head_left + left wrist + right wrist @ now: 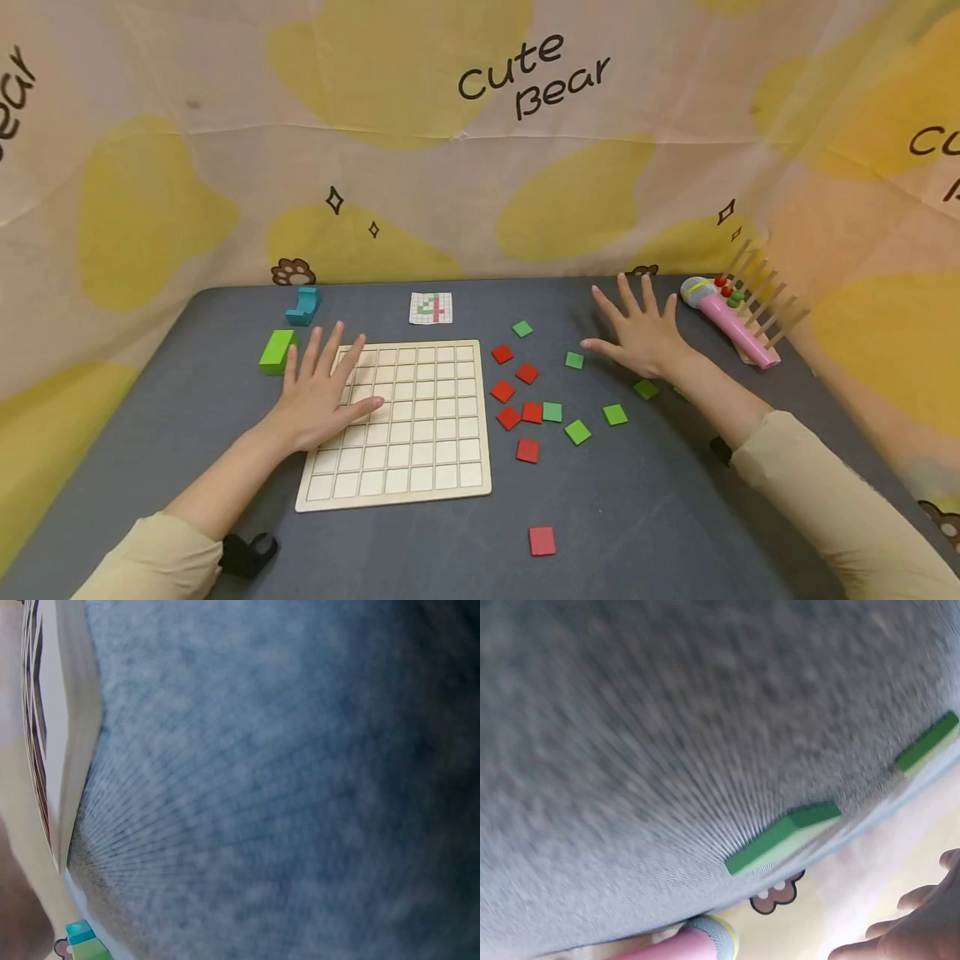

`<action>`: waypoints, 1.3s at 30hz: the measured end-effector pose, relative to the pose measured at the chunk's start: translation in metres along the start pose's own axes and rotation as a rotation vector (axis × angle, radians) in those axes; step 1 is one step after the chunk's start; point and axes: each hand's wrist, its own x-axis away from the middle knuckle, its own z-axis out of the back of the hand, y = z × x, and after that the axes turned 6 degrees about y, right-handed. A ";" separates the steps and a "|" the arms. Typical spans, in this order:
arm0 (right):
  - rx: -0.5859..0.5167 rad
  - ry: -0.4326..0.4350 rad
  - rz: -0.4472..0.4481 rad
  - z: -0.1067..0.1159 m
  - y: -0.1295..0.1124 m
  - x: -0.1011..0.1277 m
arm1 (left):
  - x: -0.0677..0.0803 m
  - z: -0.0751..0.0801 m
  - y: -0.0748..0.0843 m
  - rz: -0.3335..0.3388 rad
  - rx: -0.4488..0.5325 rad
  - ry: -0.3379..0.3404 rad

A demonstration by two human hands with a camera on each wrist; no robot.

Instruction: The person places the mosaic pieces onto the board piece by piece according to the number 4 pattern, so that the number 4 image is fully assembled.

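Grid board (402,432) lies left of centre in the frame; I see the left hand (315,404) spread wide over its left side, the right hand (645,337) equally wide near green tiles (574,360), centre right.

1. Left sleeve (153,562): light tan and crinkly, at eight o'clock in the head view.
2. Right sleeve (832,500): light tan too, at four o'clock.
3. Black round-ended thing (247,556) by the left cuff.
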 end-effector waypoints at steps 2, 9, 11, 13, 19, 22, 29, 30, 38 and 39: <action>-0.001 0.003 0.001 0.000 0.000 0.001 | 0.001 0.000 0.000 0.003 0.006 -0.006; -0.011 0.011 0.006 -0.002 -0.001 0.001 | 0.002 -0.002 -0.002 0.006 0.012 -0.008; -0.016 0.017 0.006 -0.002 -0.001 0.002 | 0.003 -0.002 -0.002 0.002 0.007 -0.002; -0.017 0.023 0.001 -0.002 0.000 0.002 | 0.003 -0.003 -0.001 -0.001 0.005 0.003; -0.022 0.039 -0.005 -0.001 -0.001 0.001 | 0.002 0.000 0.001 -0.001 0.001 -0.002; -0.025 0.055 0.006 0.000 -0.006 -0.003 | 0.002 0.006 0.003 0.001 0.018 -0.005; -0.069 0.060 0.064 0.008 -0.032 -0.021 | 0.002 0.022 0.001 -0.028 0.205 -0.028; -0.083 0.052 0.073 0.008 -0.036 -0.024 | 0.003 0.023 0.000 -0.034 0.239 -0.038; -0.295 -0.034 0.134 0.003 -0.060 -0.046 | 0.017 0.027 -0.017 -0.064 0.326 -0.098; -0.318 -0.042 0.143 0.003 -0.062 -0.048 | 0.018 0.026 -0.019 -0.067 0.332 -0.100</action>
